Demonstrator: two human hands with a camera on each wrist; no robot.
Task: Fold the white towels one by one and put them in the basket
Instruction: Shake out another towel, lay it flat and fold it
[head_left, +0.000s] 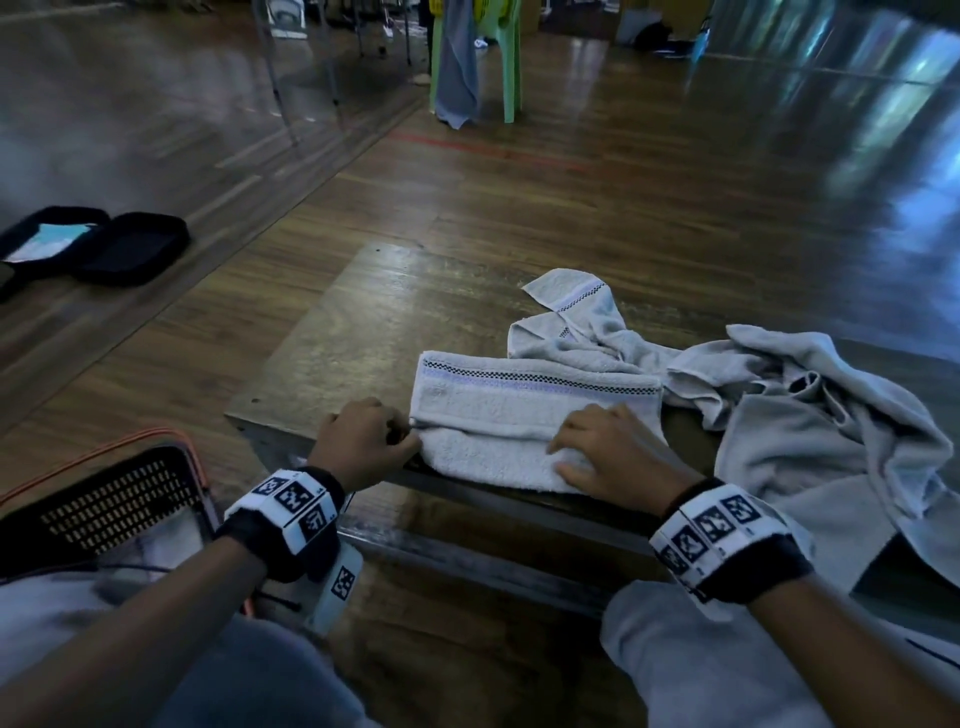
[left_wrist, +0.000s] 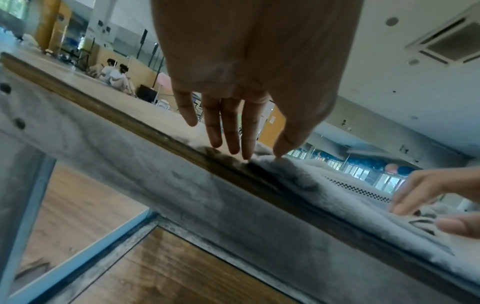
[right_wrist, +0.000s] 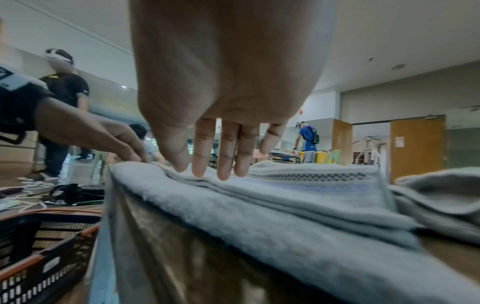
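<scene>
A white towel (head_left: 535, 421) with a checkered band lies folded at the near edge of a low wooden table (head_left: 363, 322). My left hand (head_left: 363, 441) is at the towel's left end and pinches its edge (left_wrist: 262, 159) between thumb and index fingertip. My right hand (head_left: 608, 452) lies flat on the towel's near fold, and its straight fingers (right_wrist: 223, 162) press the layers down. A black basket (head_left: 104, 499) with an orange rim stands on the floor to the left of the table, below my left arm, and shows in the right wrist view (right_wrist: 39, 246).
A crumpled white towel (head_left: 571, 327) lies behind the folded one, and a larger one (head_left: 810, 415) is heaped on the table's right side, hanging over the near edge. An open black case (head_left: 93, 244) lies on the floor far left. A green chair (head_left: 498, 52) stands far back.
</scene>
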